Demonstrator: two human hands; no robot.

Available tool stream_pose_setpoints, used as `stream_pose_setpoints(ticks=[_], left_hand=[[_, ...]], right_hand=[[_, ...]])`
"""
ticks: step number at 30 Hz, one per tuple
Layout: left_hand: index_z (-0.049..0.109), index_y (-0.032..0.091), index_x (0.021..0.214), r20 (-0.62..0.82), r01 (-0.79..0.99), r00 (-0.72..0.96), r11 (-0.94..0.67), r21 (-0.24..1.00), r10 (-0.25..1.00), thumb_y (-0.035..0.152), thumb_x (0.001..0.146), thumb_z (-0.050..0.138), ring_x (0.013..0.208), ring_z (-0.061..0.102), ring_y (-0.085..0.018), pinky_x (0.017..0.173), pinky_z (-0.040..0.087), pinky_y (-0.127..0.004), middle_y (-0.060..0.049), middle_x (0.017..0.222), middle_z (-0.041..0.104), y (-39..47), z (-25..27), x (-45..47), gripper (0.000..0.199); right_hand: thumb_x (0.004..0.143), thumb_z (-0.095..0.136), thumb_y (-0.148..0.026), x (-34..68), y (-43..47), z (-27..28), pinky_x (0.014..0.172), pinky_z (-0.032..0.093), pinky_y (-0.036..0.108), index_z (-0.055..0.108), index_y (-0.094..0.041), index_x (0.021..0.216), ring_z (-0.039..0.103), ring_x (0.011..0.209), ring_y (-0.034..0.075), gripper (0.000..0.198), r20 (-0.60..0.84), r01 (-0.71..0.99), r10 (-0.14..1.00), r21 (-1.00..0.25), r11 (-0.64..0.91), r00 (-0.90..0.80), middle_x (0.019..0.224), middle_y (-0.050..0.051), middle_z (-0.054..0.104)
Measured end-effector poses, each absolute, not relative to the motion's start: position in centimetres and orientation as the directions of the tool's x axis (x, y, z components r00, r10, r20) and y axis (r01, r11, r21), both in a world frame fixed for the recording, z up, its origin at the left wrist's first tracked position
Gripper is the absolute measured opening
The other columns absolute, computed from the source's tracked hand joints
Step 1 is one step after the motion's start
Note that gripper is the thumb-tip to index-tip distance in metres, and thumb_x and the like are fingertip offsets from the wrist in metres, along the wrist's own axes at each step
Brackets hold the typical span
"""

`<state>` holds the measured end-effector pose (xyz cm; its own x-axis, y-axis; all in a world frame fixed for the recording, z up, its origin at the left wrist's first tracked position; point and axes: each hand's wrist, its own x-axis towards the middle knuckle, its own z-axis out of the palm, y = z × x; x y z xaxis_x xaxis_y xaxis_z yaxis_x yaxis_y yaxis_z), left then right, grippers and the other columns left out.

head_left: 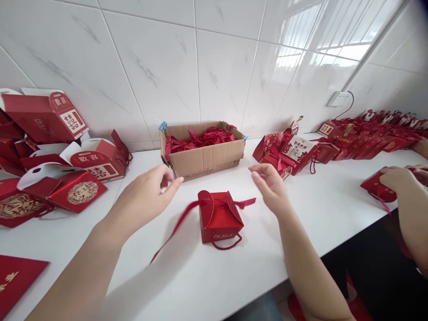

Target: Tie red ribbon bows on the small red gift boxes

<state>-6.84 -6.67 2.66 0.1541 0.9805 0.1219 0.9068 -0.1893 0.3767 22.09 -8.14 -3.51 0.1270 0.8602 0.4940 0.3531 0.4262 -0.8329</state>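
A small red gift box (pixel 220 223) stands on the white table in front of me, its rounded top flaps folded in. A dark-red ribbon (pixel 179 220) runs across its top, one long tail trailing left and a short end sticking out right. A twisted red cord handle (pixel 227 247) hangs at its near side. To the upper left of the box, my left hand (pixel 150 189) hovers with thumb apart from loosely curled fingers, holding nothing. My right hand (pixel 270 189) is raised to the upper right, near the short ribbon end but not touching it, thumb and fingers apart.
Behind the box, a cardboard carton (pixel 209 162) holds a heap of red ribbons (pixel 209 138). Several red boxes (pixel 76 187) are piled at left, and a row of red boxes (pixel 361 145) lines the right. Another person's hands (pixel 397 178) handle a red box at far right.
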Motion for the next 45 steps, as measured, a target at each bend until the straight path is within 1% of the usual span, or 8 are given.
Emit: stream_pose_setpoints(ticks=[7, 10, 15, 19, 25, 32, 38, 45], left_hand=[[0.058, 0.017, 0.052, -0.585, 0.821, 0.561, -0.302, 0.485, 0.586, 0.067, 0.086, 0.028, 0.052, 0.056, -0.018, 0.058, 0.042, -0.028, -0.007, 0.053, 0.062, -8.1, 1.3, -4.7, 0.067], [0.068, 0.012, 0.095, -0.634, 0.87, 0.489, -0.283, 0.403, 0.599, 0.074, 0.08, 0.029, 0.049, 0.057, -0.021, 0.056, 0.043, -0.03, -0.009, 0.054, 0.064, -7.7, 0.3, -4.1, 0.075], [0.007, 0.016, 0.151, -0.617, 0.86, 0.447, -0.122, 0.495, 0.648, 0.08, 0.076, 0.026, 0.063, 0.064, -0.023, 0.061, 0.049, -0.033, -0.019, 0.106, 0.069, -5.5, -0.4, -5.8, 0.1], [0.015, 0.036, 0.149, -0.345, 0.578, 0.593, -0.086, 0.811, 0.728, 0.077, 0.08, 0.03, 0.122, 0.05, -0.027, 0.085, 0.049, -0.033, -0.008, 0.152, 0.033, -4.0, -1.4, -6.1, 0.082], [0.065, 0.017, 0.112, 0.049, -0.037, 0.414, -0.037, 0.999, 0.909, 0.056, 0.084, 0.053, 0.108, 0.061, -0.025, 0.097, 0.045, -0.041, -0.013, 0.116, 0.066, -4.1, 0.0, -3.5, 0.049], [0.07, 0.017, 0.079, 0.225, 0.182, 0.447, -0.334, 0.925, 0.866, 0.039, 0.084, 0.061, 0.081, 0.065, -0.016, 0.076, 0.051, -0.027, -0.003, 0.082, 0.071, -6.2, 6.8, -2.2, 0.025], [0.071, 0.017, 0.082, 0.387, 0.337, 0.343, -0.496, 0.8, 0.856, 0.037, 0.085, 0.059, 0.071, 0.063, -0.017, 0.061, 0.05, -0.027, -0.003, 0.075, 0.07, -7.5, 7.5, -0.6, 0.024], [0.074, 0.022, 0.086, 0.744, 0.399, 0.252, -0.767, 0.503, 0.618, 0.024, 0.084, 0.063, 0.104, 0.06, -0.021, 0.097, 0.046, -0.037, -0.003, 0.104, 0.07, -6.4, 6.1, 0.3, 0.012]], right_hand=[[0.09, 0.021, -0.067, 23.5, -11.7, -5.7, 0.052, 0.04, 0.028, 0.065, -0.015, 0.064, 0.05, 0.046, 0.013, 0.073, -0.232, 0.321, 0.831, -0.945, -0.069, -0.506, 0.051, 0.004, 0.057], [0.088, 0.025, -0.07, 22.4, -11.4, -7.6, 0.05, 0.039, 0.026, 0.064, -0.014, 0.065, 0.048, 0.047, 0.01, 0.072, -0.28, 0.319, 0.863, -0.936, -0.148, -0.42, 0.064, 0.007, 0.064], [0.089, 0.045, -0.057, 21.2, -9.8, -7.0, 0.055, 0.042, 0.022, 0.069, -0.018, 0.094, 0.053, 0.065, 0.011, 0.046, -0.187, -0.299, 0.954, -0.92, -0.254, -0.236, 0.089, 0.005, 0.066], [0.09, 0.048, -0.037, 20.4, -8.8, -5.4, 0.071, 0.048, 0.023, 0.069, -0.018, 0.099, 0.06, 0.082, 0.012, 0.03, -0.233, -0.683, 0.944, -0.652, -0.329, -0.231, 0.095, 0.005, 0.067], [0.083, 0.059, -0.032, 19.9, -7.4, -2.2, 0.075, 0.048, 0.026, 0.069, -0.017, 0.08, 0.062, 0.076, 0.012, 0.018, -0.035, -0.522, 0.99, -0.847, -0.101, -0.136, 0.08, 0.002, 0.068], [0.087, 0.057, -0.036, 19.2, -6.7, 4.4, 0.082, 0.049, 0.033, 0.066, -0.015, 0.082, 0.064, 0.079, 0.015, 0.024, 0.216, -0.008, 0.909, -0.974, 0.228, -0.356, 0.079, 0.004, 0.068], [0.091, 0.051, -0.034, 17.7, -6.9, 5.7, 0.076, 0.05, 0.031, 0.062, -0.016, 0.079, 0.063, 0.075, 0.014, 0.024, 0.271, 0.052, 0.859, -0.945, 0.324, -0.433, 0.075, 0.002, 0.065], [0.095, 0.044, -0.027, 17.7, -6.5, 5.5, 0.063, 0.047, 0.026, 0.055, -0.016, 0.077, 0.055, 0.062, 0.01, 0.024, 0.324, 0.054, 0.794, -0.912, 0.407, -0.514, 0.063, -0.002, 0.056]])
